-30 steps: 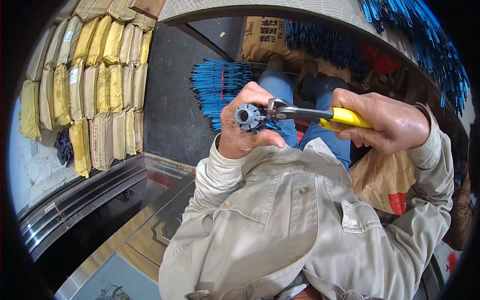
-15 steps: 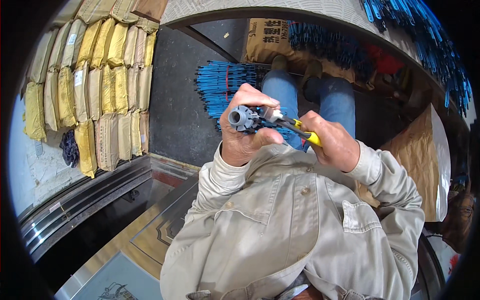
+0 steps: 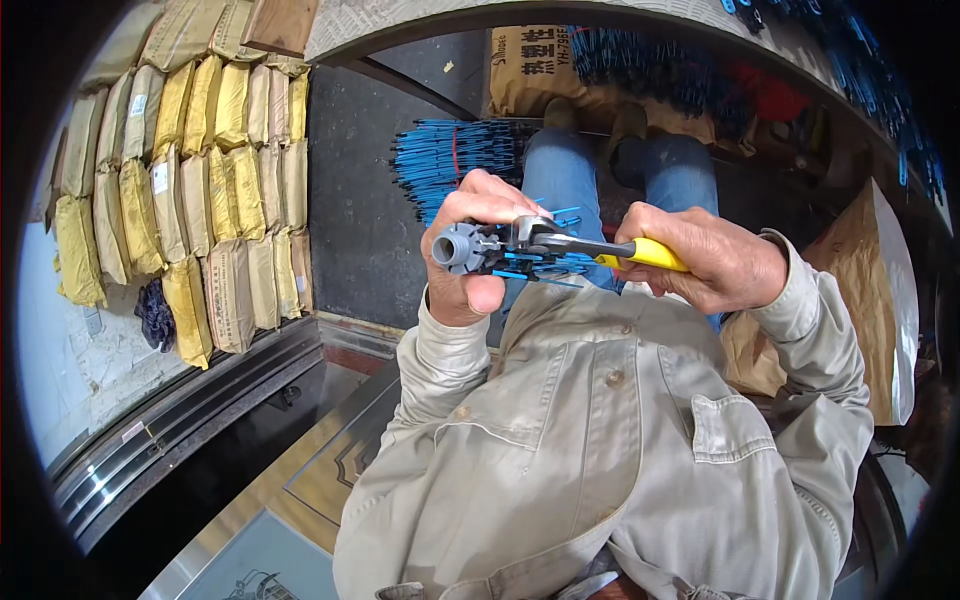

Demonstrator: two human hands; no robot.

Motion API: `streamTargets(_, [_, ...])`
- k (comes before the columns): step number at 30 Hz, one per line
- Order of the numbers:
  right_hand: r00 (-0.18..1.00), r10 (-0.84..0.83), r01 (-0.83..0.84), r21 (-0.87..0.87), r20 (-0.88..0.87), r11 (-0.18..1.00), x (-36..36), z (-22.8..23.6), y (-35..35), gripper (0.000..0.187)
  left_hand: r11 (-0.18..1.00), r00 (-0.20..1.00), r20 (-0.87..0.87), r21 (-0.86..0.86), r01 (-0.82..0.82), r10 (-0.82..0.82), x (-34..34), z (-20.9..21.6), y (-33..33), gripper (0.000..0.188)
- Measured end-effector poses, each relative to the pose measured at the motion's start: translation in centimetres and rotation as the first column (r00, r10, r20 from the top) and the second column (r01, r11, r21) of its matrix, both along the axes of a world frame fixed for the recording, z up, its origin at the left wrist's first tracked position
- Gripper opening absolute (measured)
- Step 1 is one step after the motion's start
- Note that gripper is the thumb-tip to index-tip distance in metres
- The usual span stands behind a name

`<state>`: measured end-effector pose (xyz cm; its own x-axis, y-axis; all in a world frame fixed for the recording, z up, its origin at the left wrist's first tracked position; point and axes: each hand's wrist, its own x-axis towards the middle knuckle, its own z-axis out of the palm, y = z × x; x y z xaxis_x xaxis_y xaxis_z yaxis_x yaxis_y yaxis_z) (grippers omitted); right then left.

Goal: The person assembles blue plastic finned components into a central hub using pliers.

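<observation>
My left hand (image 3: 478,212) is wrapped round a grey plastic ring-shaped fitting (image 3: 460,248) with a hollow end and notches around it. Thin blue and black strips (image 3: 545,264) stick out to the right of the fitting, beneath the tool. In my right hand (image 3: 715,255) are pliers (image 3: 652,254) with yellow grips, gripped by the handles and lying almost level. Their metal jaws reach the notched side of the fitting, close to my left fingers. Whether the jaws bite on a strip is too small to tell.
On the floor beyond my hands lies a bundle of blue strips (image 3: 452,160) tied with a red band. Wrapped packages (image 3: 230,200) are stacked at the left. A curved table edge (image 3: 420,35) crosses the top, and brown paper (image 3: 865,290) stands at the right.
My right hand has moved right, and the pliers now lie flatter, with their jaws showing at the fitting. My left hand and the fitting have shifted slightly left and down.
</observation>
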<state>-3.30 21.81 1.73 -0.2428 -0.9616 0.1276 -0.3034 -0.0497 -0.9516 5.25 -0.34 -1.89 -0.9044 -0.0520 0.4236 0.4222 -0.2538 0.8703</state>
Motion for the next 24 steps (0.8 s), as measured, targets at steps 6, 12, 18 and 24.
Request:
streamTargets(6, [0.977, -0.089, 0.092, 0.009, -0.194, 0.996, 0.1, 0.9, 1.1, 0.030, 0.989, 0.995, 0.014, -0.114, -0.099, 0.102, 0.3, 0.6, 0.8, 0.066])
streamTargets(12, [0.983, -0.078, 0.099, 0.123, -0.169, 0.987, 0.6, 1.2, 1.4, 0.040, 0.983, 0.997, -0.010, -0.168, -0.076, 0.075, 0.1, 0.5, 0.5, 0.066])
streamTargets(18, [0.976, -0.116, 0.123, 0.027, -0.186, 0.992, 0.6, -0.2, 1.4, 0.041, 0.995, 1.000, 0.001, -0.100, 0.002, -0.001, -0.6, 0.7, 0.6, 0.068])
streamTargets(24, [0.967, -0.090, 0.129, 0.152, -0.237, 0.980, 0.2, 1.1, 1.9, 0.039, 0.989, 0.998, 0.010, -0.138, -0.054, 0.056, -0.4, 0.8, 0.8, 0.069])
